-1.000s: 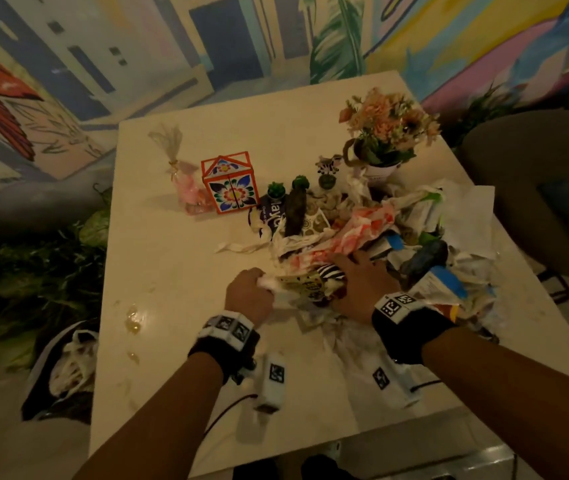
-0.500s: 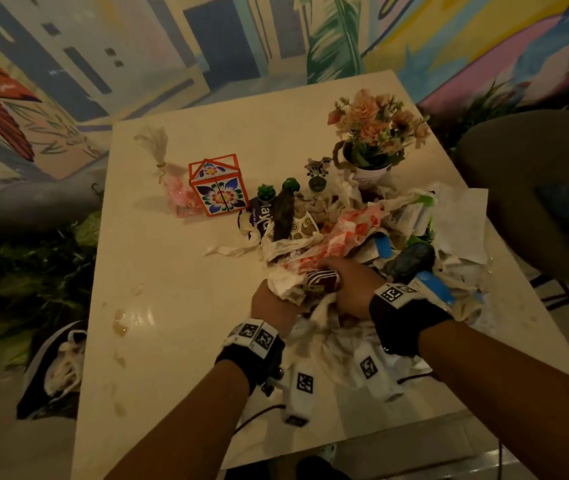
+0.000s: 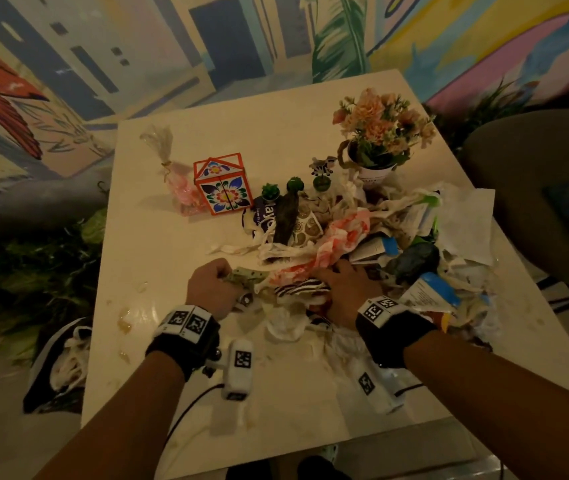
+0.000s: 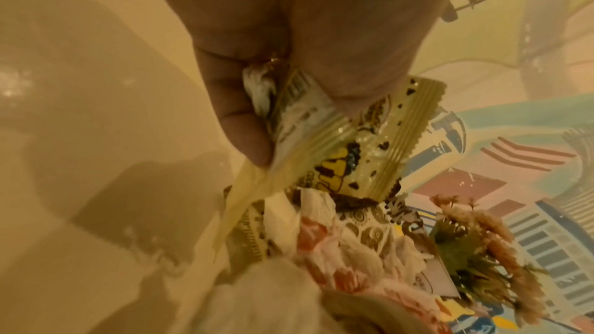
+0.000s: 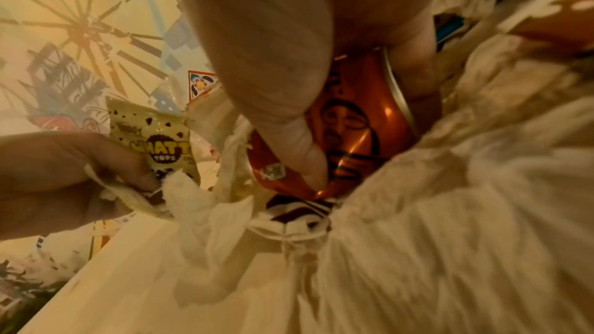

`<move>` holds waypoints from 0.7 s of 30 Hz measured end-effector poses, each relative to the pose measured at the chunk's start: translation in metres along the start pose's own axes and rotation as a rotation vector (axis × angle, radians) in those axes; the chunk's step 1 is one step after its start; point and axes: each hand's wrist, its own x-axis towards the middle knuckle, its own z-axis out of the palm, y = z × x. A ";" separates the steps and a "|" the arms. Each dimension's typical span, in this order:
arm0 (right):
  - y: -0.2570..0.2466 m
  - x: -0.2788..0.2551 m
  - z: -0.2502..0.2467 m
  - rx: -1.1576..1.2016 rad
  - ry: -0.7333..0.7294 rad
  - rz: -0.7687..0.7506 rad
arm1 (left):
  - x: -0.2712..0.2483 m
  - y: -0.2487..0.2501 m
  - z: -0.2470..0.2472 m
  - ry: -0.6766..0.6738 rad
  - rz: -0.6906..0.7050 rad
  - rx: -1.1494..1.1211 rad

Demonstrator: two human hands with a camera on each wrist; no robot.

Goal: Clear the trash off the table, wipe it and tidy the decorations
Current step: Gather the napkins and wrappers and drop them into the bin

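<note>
1. Both hands have dropped back toward the table since half a second ago, when they were raised together over the near edge of the trash pile; the left hand (image 3: 211, 292) now sits further left, apart from the right hand (image 3: 344, 292).
2. Left grip: fingers curled round a yellow snack wrapper (image 4: 347, 141) with a scrap of white tissue (image 4: 259, 90) pinched behind it.
3. Right grip: thumb and fingers closed on an orange drink can (image 5: 356, 121), half buried in crumpled tissue paper (image 5: 450, 212).
4. Trash pile (image 3: 362, 244): heaped on the right half of the table (image 3: 158, 258), running up against the decorations, namely the flower pot (image 3: 376, 173), the small cactus figures (image 3: 271, 192) and the painted floral box (image 3: 224, 188). A sticky spill (image 3: 124, 322) lies on the left near part of the table.
5. Risk: the can is tangled in tissue; in my judgement, lifting it could drag loose paper along and scatter it over the near edge.
6. Risk: the pile touches the small figures; a sweeping pull could topple them or the flower pot.
7. Risk: any liquid left in the can may spill if it tilts.
8. View differences: the head view hides the can under the right hand; only the right wrist view shows it. The wrapper's print is legible only in the wrist views. Only the head view shows the spill and a black bag (image 3: 58, 362) on the floor to the left.
</note>
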 end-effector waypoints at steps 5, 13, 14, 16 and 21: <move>0.003 0.000 -0.012 0.233 0.063 -0.049 | -0.006 0.007 -0.018 0.036 0.026 -0.092; 0.005 -0.025 -0.045 0.253 0.169 -0.055 | -0.010 0.014 -0.026 -0.045 0.102 0.009; 0.004 -0.029 -0.050 0.243 0.180 -0.065 | -0.010 0.013 -0.026 -0.043 0.113 0.025; 0.001 -0.038 -0.060 0.218 0.204 -0.080 | -0.009 0.014 -0.026 -0.038 0.137 0.032; -0.005 -0.049 -0.083 0.090 0.248 -0.069 | -0.009 0.022 -0.029 -0.023 0.184 -0.014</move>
